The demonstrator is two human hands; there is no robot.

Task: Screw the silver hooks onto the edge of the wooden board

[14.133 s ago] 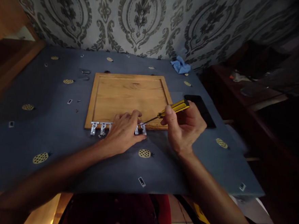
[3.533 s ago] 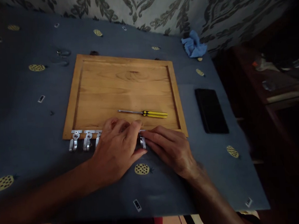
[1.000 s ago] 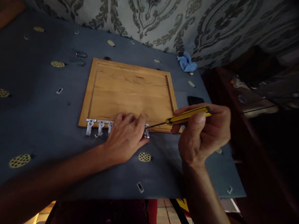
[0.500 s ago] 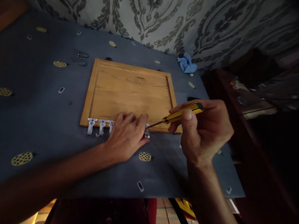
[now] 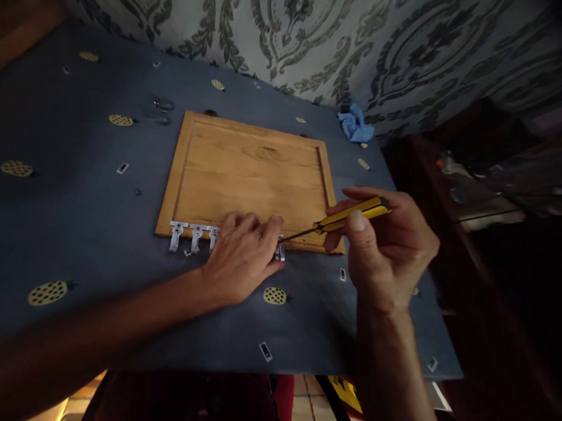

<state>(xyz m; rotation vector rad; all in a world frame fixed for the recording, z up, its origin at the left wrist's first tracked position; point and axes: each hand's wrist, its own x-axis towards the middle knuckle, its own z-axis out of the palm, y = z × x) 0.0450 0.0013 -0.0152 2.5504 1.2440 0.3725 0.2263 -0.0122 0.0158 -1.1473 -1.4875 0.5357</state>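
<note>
A framed wooden board (image 5: 249, 171) lies flat on a blue table (image 5: 69, 206). Along its near edge runs a silver metal hook rack (image 5: 193, 234) with several hooks. My left hand (image 5: 243, 255) lies over the rack's right part, fingers curled and pressing it down. My right hand (image 5: 386, 241) is closed around a yellow-and-black screwdriver (image 5: 343, 216). Its thin shaft points left, and the tip meets the rack's right end beside my left fingertips.
A crumpled blue cloth (image 5: 354, 125) lies at the table's far right corner, against the patterned wall. A metal ring (image 5: 162, 104) and small dark bits lie beyond the board's left side. Dark wooden furniture (image 5: 476, 184) stands to the right.
Between 3.5 s and 1 s ago my right hand picked the screwdriver up off the board and set its tip at the rack's right end. Over the last second only its handle angle shifted slightly.
</note>
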